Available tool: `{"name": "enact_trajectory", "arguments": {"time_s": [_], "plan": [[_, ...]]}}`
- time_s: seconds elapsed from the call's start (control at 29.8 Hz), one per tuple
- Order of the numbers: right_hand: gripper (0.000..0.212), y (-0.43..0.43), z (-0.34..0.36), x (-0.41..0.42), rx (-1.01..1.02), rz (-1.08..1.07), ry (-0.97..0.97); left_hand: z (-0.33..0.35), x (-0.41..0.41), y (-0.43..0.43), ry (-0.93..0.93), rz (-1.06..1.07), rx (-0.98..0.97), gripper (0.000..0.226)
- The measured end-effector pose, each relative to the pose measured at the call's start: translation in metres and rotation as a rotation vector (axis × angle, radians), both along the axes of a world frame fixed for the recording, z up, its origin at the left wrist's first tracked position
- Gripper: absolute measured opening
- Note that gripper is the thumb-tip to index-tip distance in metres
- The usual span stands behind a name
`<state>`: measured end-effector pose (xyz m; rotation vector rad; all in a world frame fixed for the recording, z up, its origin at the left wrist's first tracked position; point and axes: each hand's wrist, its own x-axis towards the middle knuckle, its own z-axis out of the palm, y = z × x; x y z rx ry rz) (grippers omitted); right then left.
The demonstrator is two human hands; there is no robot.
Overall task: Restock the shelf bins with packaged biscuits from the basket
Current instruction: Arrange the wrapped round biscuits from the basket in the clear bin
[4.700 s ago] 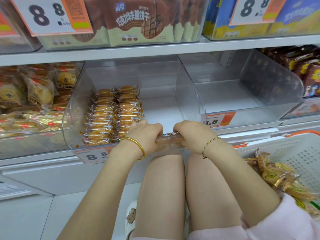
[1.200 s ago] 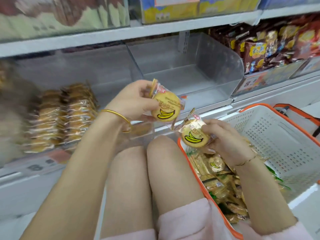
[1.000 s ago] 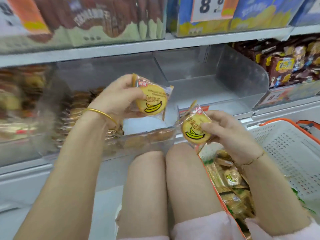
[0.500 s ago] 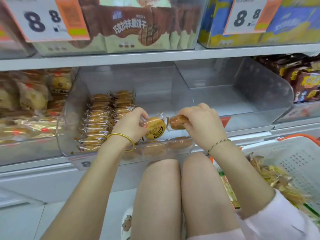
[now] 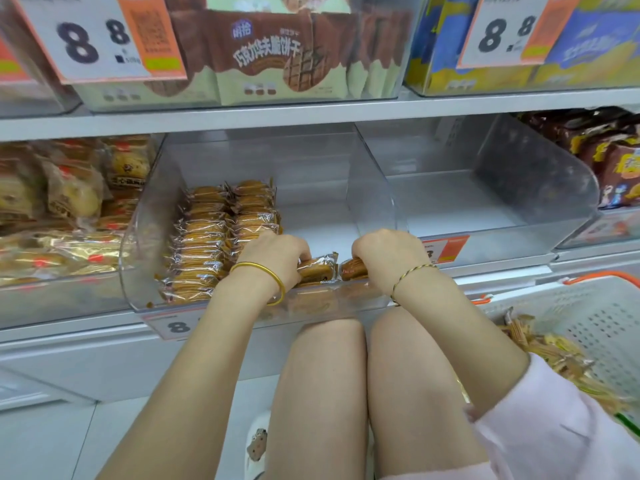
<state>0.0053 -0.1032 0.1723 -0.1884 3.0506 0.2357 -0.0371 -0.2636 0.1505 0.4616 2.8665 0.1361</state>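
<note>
Now pinching one clear-wrapped round golden biscuit packet (image 5: 317,270) in left hand (image 5: 273,259), a twin packet (image 5: 354,268) in right hand (image 5: 384,259), fingers curled round each. Sitting centre frame at front lip of clear plastic shelf bin (image 5: 311,168), just right of stacked biscuit rows (image 5: 207,244). Risk: toppling flat or sliding over low lip on release; slick wrap, no brace rightward. Apparently on edge, long axes roughly left-right along lip, crimped ends meeting.

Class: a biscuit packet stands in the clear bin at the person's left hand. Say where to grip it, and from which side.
Pinch the biscuit packet by its upper rim, across the flat faces, from above: it stands on edge, the bin walls off the front, and a second packet flanks it.
</note>
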Motion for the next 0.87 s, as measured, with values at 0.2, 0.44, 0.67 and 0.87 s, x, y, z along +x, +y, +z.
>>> {"name": "enact_trajectory", "arguments": {"time_s": [0.2, 0.44, 0.67, 0.87], "plan": [[0.032, -0.007, 0.006, -0.001, -0.035, -0.076, -0.056, 0.002, 0.001, 0.003, 0.049, -0.012, -0.058, 0.033], [0.031, -0.011, 0.011, -0.002, -0.102, -0.163, -0.075, 0.008, 0.001, 0.001, 0.030, -0.020, -0.089, 0.033], [0.029, -0.013, 0.008, -0.001, -0.110, -0.168, -0.053, 0.008, 0.003, 0.003, 0.061, -0.075, -0.112, 0.037], [0.028, -0.012, 0.005, 0.000, -0.087, -0.139, -0.051, 0.011, 0.001, 0.011, 0.043, -0.129, -0.191, 0.043]]}}
